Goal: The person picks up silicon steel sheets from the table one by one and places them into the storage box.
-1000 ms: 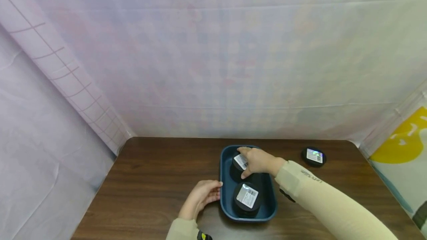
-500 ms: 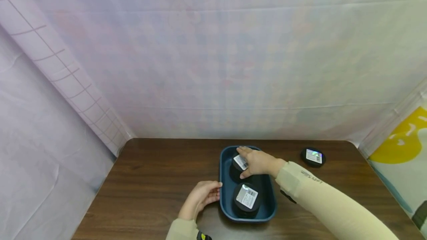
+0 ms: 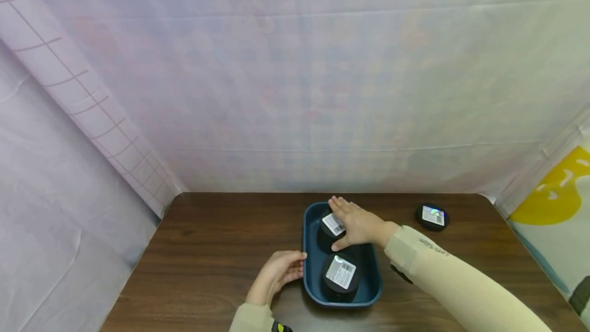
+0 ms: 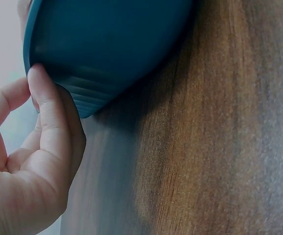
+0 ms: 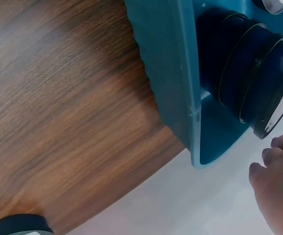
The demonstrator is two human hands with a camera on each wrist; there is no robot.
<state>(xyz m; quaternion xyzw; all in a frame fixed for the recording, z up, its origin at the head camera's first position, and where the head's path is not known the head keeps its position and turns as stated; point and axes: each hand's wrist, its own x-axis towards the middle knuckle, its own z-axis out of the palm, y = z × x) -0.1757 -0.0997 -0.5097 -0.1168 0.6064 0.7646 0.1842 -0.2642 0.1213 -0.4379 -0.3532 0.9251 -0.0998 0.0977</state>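
Note:
My left hand [image 3: 281, 270] pinches the left rim of a blue tray [image 3: 371, 270] between thumb and finger. Two stacks of flat round black tins with white labels stand in the tray, one behind the other. My right hand [image 3: 359, 225] spreads over the right side of the rear stack [image 3: 326, 240], its fingers straightened. In the right wrist view, its fingertips show apart from the top tin of the rear stack [image 5: 249, 68]. The front stack [image 3: 341, 275] sits below my right thumb.
A single black tin [image 3: 432, 217] lies on the brown wooden table [image 3: 207, 250], right of the tray near the back edge. A pale curtain [image 3: 313, 91] hangs behind the table, and white cloth [image 3: 60, 209] hangs at the left.
My right hand has loosened from the rear stack; its fingers have straightened and lifted a little. The tray, the tins and my left hand have stayed in place.

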